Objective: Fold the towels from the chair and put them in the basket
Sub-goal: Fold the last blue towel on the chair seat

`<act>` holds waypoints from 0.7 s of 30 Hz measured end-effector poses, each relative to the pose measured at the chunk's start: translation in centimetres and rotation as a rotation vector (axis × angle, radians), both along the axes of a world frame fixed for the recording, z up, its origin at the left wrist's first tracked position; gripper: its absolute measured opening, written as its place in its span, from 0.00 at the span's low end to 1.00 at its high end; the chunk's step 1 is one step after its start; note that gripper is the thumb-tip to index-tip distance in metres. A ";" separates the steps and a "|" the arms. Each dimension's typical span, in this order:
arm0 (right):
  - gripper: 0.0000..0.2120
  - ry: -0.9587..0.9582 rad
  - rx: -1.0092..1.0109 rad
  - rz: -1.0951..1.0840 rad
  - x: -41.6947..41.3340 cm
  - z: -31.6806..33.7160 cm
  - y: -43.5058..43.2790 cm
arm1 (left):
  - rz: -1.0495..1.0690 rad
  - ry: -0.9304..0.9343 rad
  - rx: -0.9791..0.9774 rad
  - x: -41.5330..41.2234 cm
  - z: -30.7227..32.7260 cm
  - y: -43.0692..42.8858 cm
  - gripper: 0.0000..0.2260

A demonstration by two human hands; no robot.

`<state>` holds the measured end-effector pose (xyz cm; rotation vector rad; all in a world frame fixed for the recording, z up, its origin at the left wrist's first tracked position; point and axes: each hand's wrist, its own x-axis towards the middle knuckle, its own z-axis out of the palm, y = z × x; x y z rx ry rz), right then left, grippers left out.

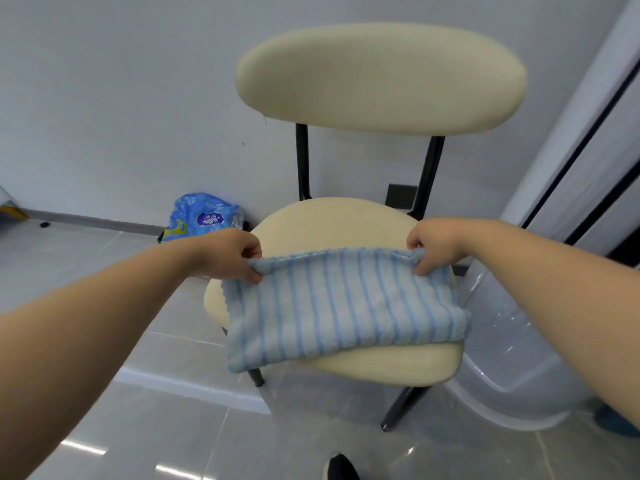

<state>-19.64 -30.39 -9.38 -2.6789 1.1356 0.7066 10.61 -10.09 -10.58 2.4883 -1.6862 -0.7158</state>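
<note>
A pale grey wall (pixel 104 81) fills the upper half of the frame, and a glossy grey tiled floor (pixel 156 427) runs along the bottom. At the centre stands a chair (pixel 381 77) with a cream oval backrest, black metal legs and a cream round seat (pixel 332 223). Along the right edge rises a white panel with black trim (pixel 588 168). Below it, at the lower right, a white plastic tub (pixel 512 375) sits on the floor just beside the chair.

Two bare forearms reach in from the lower left and the right edge. The towel (pixel 346 306), light blue with darker blue stripes, lies folded across the front part of the seat, in the middle of the frame. Its lower left corner hangs over the seat's edge. Its far edge is raised a little off the cushion.

The left grip (pixel 225 254), a bare hand, pinches the towel's far left corner between thumb and curled fingers. The right grip (pixel 436 244), also a bare hand, pinches the far right corner in the same way. Both grips are narrow and closed on the cloth.

Left of the chair, against the wall, a crumpled blue plastic packet (pixel 201 216) lies on the floor. A dark wall socket (pixel 401 196) shows between the chair's uprights. At the bottom edge, right of centre, a black shoe tip (pixel 341 467) shows.
</note>
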 end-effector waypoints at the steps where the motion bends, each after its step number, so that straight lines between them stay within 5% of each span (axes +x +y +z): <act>1: 0.17 0.017 -0.011 0.017 -0.4 1.0 0.4 | -0.019 -0.008 -0.009 -0.2 1.0 0.6 0.11; 6: 0.16 0.041 0.149 -0.029 -3.1 7.6 4.1 | -0.117 -0.122 0.052 -2.6 7.9 4.2 0.12; 10: 0.13 -0.234 -0.215 0.022 -5.2 11.4 7.8 | -0.048 -0.305 -0.306 -4.2 11.7 7.1 0.09; 13: 0.13 -0.063 -0.044 0.028 -6.7 11.3 11.6 | -0.186 -0.515 -0.106 -6.8 11.2 9.7 0.12; 21: 0.13 -0.127 -0.080 -0.007 -10.1 11.5 14.9 | -0.076 -0.438 -0.112 -8.4 12.9 13.7 0.12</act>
